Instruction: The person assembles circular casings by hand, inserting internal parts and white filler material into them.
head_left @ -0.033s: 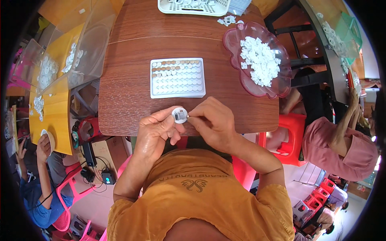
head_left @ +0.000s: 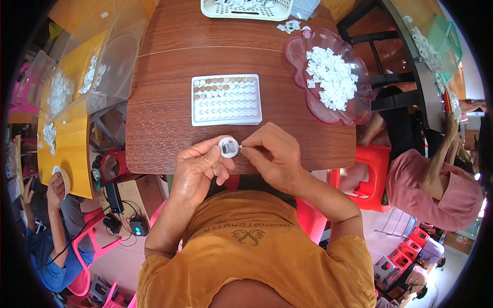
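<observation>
Over the table's near edge, my left hand (head_left: 197,167) grips a small round white case (head_left: 228,155) by its rim between thumb and fingers. Its upward face shows grey and dark inner parts. My right hand (head_left: 277,156) is closed in a pinch at the case's right edge; a tiny pale bit shows at its fingertips, too small to name. Just beyond both hands lies a white tray (head_left: 226,123) with rows of round recesses. Small coin-shaped pieces (head_left: 218,80), some brown and some silvery, sit in its far rows.
A pink scalloped bowl (head_left: 295,64) heaped with small white parts (head_left: 331,77) stands at the right. At the far edge is a white perforated basket (head_left: 246,12), with loose white pieces (head_left: 289,26) beside it. People sit at neighbouring tables on both sides.
The case and both hands have shifted very slightly to the left and away from me. The tray and bowl look the same.
</observation>
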`<state>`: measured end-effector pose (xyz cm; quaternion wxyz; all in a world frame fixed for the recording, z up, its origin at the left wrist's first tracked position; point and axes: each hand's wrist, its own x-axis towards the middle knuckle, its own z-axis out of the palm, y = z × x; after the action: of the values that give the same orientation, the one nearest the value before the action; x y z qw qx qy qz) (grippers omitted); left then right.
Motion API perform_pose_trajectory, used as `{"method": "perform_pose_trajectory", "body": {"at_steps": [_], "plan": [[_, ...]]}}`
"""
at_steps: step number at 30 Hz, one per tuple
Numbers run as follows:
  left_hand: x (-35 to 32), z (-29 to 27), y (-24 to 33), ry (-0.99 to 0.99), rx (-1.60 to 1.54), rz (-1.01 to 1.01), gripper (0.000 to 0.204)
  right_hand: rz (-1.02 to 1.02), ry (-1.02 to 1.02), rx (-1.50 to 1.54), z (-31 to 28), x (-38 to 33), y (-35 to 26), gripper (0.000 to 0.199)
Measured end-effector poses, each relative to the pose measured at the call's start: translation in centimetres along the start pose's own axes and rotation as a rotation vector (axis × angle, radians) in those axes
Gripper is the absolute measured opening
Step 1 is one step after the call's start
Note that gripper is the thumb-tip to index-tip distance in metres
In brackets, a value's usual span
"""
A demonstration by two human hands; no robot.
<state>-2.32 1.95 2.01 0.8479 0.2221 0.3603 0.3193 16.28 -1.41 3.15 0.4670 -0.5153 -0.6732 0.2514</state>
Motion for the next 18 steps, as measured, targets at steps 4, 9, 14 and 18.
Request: {"method": "perform_pose_trajectory", "body": {"at_steps": [4, 9, 14, 18], "plan": [[0.1, 0.1, 0.2, -0.002, 0.026, -0.015, 0.03, 0.046, 0.043, 0.021, 0.0, 0.0, 0.2, 0.012], [0.3, 0.3, 0.3, 0.013, 0.015, -0.038, 0.031, -0.07, 0.061, -0.055, 0.6, 0.1, 0.5, 0.012], [0.5, 0.0, 0.2, 0.021, -0.03, -0.065, 0.031, -0.102, 0.087, -0.077, 0.7, 0.3, 0.6, 0.014], [0.6, -0.4, 0.3, 0.021, -0.07, -0.113, 0.031, -0.07, 0.074, -0.067, 0.8, 0.2, 1.0, 0.013]]}}
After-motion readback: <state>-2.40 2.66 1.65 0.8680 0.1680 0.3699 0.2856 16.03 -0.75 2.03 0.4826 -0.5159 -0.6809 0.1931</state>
